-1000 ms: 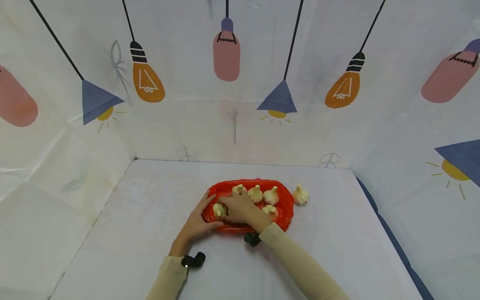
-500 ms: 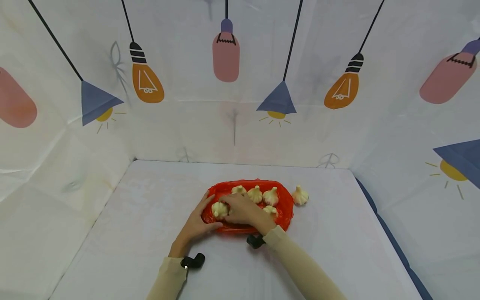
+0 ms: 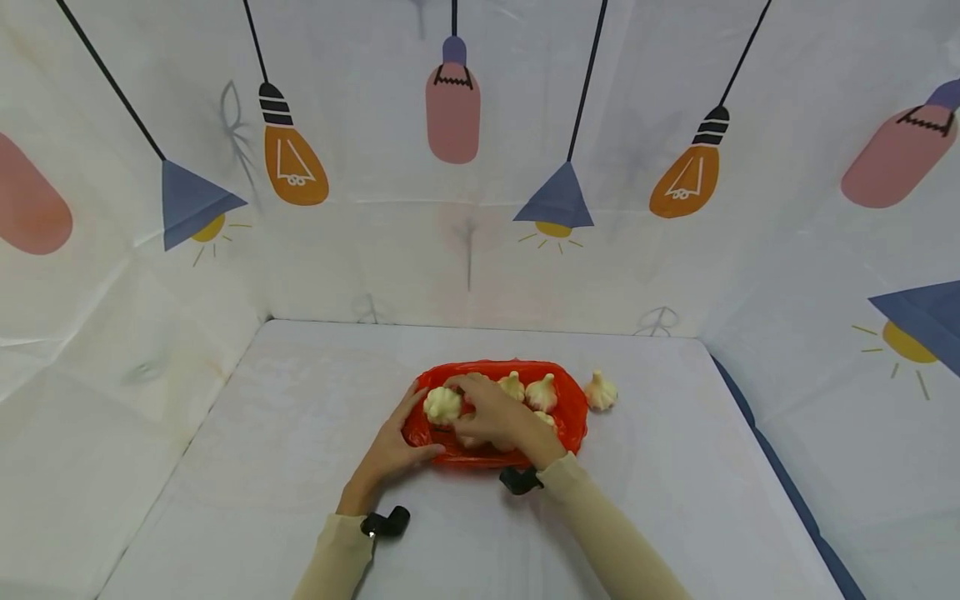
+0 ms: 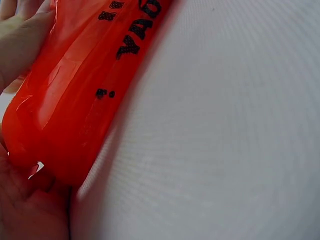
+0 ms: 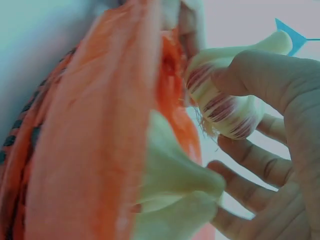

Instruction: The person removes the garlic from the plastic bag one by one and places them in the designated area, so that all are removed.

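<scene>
A red plastic bag with black print lies spread on the table, its rim standing up around several garlic bulbs. My left hand spans the bag's left end, thumb at the near side and fingers at the far side; the left wrist view has it holding the red plastic. Over the bag's left part, my right hand pinches one garlic bulb between thumb and fingers. In the right wrist view this bulb shows purple streaks and roots, lifted clear of the bulbs below. The hand partly covers other bulbs.
One more garlic bulb sits outside, just right of the bag. White sheets printed with lamps surround the white table. A black wrist camera sits on the left wrist, another on the right.
My right hand has raised the garlic bulb slightly and turned it, shifting a little to the right. A bulb beneath the hand now shows. The left hand keeps its place on the bag.
</scene>
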`<state>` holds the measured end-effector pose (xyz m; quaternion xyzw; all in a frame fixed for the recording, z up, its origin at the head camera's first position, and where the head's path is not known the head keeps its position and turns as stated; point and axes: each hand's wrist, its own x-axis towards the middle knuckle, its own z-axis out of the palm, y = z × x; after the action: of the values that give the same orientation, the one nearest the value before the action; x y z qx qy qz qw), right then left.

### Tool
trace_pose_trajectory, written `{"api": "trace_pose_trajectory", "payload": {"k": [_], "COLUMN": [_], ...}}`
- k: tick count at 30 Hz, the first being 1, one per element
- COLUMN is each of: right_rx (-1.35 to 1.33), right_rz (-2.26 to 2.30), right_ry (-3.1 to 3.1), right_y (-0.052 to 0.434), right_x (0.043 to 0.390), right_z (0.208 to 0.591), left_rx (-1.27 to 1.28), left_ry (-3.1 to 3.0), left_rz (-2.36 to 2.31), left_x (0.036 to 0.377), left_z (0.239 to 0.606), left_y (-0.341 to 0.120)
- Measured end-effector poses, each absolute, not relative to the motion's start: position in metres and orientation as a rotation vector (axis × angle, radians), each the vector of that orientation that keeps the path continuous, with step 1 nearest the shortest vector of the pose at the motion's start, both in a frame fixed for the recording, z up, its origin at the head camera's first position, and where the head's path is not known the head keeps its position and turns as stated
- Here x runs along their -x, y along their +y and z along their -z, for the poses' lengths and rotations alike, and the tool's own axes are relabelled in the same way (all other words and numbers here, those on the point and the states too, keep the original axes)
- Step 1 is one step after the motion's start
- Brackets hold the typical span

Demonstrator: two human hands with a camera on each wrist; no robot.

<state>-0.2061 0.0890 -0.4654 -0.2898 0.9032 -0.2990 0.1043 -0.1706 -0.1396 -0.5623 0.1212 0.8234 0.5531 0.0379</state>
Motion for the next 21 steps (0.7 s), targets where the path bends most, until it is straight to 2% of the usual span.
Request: {"api": "trace_pose_trajectory", "payload": {"k": [21], "right_rx": [0.909], "right_rz": [1.279], "right_ry": [2.627], "right_y": [0.120], "right_x": [0.205], "right_z": [0.458], "left_rx": [-0.390], "left_ry": [2.548], "left_rz": [-1.673], "left_x": [0.171], "left_z": [0.563], "left_y": [-0.138]}}
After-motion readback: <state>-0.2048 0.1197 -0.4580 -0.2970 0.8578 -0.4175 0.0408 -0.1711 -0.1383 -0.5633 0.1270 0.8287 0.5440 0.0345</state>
